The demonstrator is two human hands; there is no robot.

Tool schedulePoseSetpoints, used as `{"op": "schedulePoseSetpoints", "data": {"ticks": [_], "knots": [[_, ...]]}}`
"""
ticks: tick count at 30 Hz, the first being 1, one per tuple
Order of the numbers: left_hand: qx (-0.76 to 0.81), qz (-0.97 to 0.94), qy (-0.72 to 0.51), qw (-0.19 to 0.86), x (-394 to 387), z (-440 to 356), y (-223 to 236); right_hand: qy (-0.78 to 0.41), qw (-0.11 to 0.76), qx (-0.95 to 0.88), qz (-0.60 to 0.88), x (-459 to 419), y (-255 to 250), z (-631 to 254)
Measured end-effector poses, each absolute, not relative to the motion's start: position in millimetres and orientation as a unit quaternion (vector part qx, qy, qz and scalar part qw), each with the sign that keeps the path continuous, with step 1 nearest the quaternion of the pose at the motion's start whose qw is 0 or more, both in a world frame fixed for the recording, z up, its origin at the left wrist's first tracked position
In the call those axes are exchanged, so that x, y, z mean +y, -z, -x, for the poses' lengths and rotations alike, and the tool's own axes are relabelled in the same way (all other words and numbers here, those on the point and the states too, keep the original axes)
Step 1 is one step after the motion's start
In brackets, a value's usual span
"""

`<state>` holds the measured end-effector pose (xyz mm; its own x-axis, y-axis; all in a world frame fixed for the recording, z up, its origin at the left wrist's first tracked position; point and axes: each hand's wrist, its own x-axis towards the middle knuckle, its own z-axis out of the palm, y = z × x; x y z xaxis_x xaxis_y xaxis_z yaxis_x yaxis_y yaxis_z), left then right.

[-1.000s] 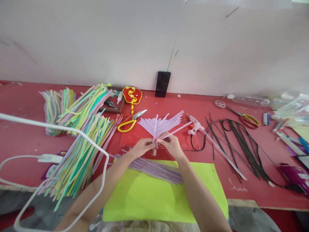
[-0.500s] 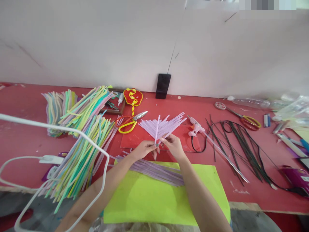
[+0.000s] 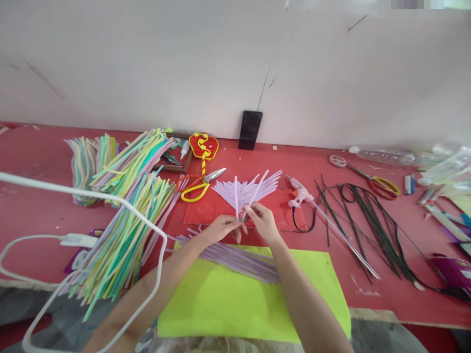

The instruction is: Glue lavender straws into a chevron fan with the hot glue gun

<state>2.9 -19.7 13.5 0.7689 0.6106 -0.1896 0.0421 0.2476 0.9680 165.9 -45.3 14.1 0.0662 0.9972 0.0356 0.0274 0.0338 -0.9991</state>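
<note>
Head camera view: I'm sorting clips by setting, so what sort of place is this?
It looks like a craft workspace, though whether at home or in a workshop I can't tell. The signs are lilac strips layered in a V, a pink glue gun and bundles of coloured strips.

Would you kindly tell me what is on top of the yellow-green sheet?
Loose lilac strips lie across the far part of the sheet, some ends reaching past it over the red table. The left forearm crosses over them, hiding the stretch beneath it.
</note>
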Motion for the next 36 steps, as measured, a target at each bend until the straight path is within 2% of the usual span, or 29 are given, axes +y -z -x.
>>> {"op": "schedulePoseSetpoints", "data": {"ticks": [15,17,23,26,28,31,36], "knots": [[0.308,-0.622,-0.177,0.697,-24.7,-3.0,-7.0,-0.454,0.516,-0.487,0.539,-49.8,-21.0,-164.5],[0.329,-0.680,-0.186,0.628,-26.4,-2.0,-7.9,-0.441,0.529,-0.461,0.560,-47.6,-19.4,-169.2],[0.345,-0.854,-0.297,0.252,-26.8,1.8,-9.6,-0.455,0.504,-0.455,0.577,-45.2,-17.6,-183.6],[0.316,-0.883,-0.319,0.138,-25.1,2.2,-10.1,-0.462,0.491,-0.474,0.567,-47.3,-19.3,-180.8],[0.311,-0.890,-0.317,0.098,-25.2,2.3,-10.6,-0.469,0.489,-0.476,0.560,-48.3,-19.7,-177.2],[0.324,-0.884,-0.319,0.111,-27.1,2.2,-10.8,-0.474,0.493,-0.470,0.558,-48.6,-18.7,-173.3],[0.390,-0.815,-0.318,0.289,-28.0,-0.7,-8.8,-0.472,0.525,-0.439,0.556,-48.7,-16.4,-170.1]]}}
